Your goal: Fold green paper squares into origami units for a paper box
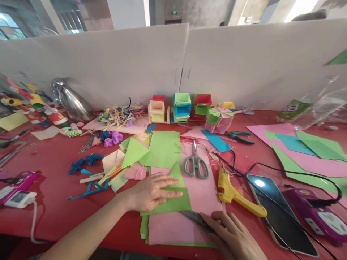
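My left hand (150, 191) lies flat with fingers stretched out, pressing on a folded green paper (173, 200) that rests on a pink sheet (189, 216). My right hand (233, 234) rests at the near table edge, fingers curled over a dark flat tool (195, 217) lying on the pink sheet; what the tool is I cannot make out. Green-handled scissors (196, 162) and a yellow glue gun (234, 193) lie just beyond my hands.
Red table (54, 202) strewn with coloured paper sheets (303, 151), folded paper boxes (181, 106), paper flowers (112, 137), pliers (240, 136), a phone (279, 209), a power strip (317, 213) with black cable, and a metal kettle (72, 101). White partition (230, 61) behind.
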Available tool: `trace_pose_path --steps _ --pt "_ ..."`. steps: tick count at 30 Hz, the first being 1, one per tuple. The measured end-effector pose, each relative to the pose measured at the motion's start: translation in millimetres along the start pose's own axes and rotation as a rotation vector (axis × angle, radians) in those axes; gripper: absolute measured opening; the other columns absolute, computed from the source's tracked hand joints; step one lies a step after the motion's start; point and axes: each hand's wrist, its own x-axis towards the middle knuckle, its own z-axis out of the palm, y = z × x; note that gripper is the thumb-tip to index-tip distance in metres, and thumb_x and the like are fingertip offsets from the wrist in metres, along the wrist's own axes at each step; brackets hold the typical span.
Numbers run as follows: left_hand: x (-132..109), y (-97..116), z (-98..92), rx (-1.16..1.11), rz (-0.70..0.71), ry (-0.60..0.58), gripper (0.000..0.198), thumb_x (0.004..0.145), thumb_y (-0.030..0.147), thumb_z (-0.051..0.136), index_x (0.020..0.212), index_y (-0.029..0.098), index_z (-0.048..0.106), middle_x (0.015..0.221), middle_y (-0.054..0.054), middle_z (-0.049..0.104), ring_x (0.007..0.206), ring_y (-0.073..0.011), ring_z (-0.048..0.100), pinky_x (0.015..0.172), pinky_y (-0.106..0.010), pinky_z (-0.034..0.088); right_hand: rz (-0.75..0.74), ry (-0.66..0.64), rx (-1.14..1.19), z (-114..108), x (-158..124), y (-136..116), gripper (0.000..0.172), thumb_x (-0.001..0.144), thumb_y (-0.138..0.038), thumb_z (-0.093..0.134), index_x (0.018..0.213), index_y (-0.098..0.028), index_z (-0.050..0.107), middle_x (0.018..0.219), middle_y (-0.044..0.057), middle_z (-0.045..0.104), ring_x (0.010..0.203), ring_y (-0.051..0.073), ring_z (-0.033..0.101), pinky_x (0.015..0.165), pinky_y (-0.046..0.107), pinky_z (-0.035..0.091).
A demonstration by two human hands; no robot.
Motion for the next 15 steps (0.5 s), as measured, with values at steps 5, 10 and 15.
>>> trace_pose_path --steps 5,10,15 --pt "-7 -9 11.0 0.103 -0.006 -0.071 0.040 0.091 0.034 0.044 0.130 0.033 0.045 0.147 -0.004 0.028 0.136 -0.0258 0.021 0.108 -0.046 0.024 0.000 0.017 0.003 1 0 0 0.034 0.088 -0.026 0.047 0.120 -0.029 0.055 0.100 0.008 0.059 0.086 0.020 0.060 0.071 0.031 0.054" --pt "-2 -9 18.9 0.108 0.006 -0.072 0.042 0.094 0.038 0.035 0.133 0.028 0.042 0.146 -0.003 0.032 0.136 -0.0236 0.021 0.110 -0.044 0.020 -0.013 0.020 0.033 2 4 -6 0.031 0.088 -0.028 0.047 0.118 -0.028 0.057 0.096 0.008 0.059 0.081 0.019 0.059 0.068 0.031 0.053" --pt "0 -8 19.8 0.100 0.014 -0.052 0.041 0.094 0.037 0.035 0.134 0.029 0.041 0.146 -0.002 0.032 0.136 -0.0233 0.023 0.110 -0.045 0.022 -0.058 0.011 0.048 4 10 -14 0.032 0.086 -0.023 0.048 0.117 -0.026 0.058 0.095 0.007 0.060 0.080 0.018 0.058 0.067 0.029 0.053"
